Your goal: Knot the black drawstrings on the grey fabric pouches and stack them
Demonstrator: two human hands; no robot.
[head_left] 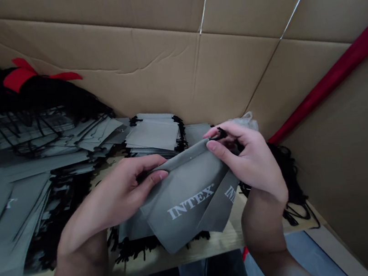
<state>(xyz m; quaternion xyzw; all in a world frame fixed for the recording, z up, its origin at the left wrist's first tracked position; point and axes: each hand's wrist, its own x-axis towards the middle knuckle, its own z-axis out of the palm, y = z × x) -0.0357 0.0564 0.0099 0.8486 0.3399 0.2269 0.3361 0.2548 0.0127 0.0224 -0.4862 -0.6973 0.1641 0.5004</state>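
A grey fabric pouch (175, 194) printed with "INTEX" hangs between my two hands, above the table's front part. My left hand (131, 182) pinches the left end of its folded top edge between thumb and fingers. At the right end of that edge, my right hand (245, 156) grips the pouch, and a short bit of black cord (220, 133) shows by its fingertips. Another grey piece with "INTEX" lettering (222, 206) is partly visible behind the pouch. Under the hands lies a stack of grey pouches (134, 231) with black cord ends along its edge.
Piles of grey pouches (0, 230) cover the left of the wooden table (216, 243). A neat stack (154, 133) stands at the back. Black cords (18, 96) tied with red cloth lie back left; more cords (288, 173) lie right. Cardboard walls (151, 60) enclose the table.
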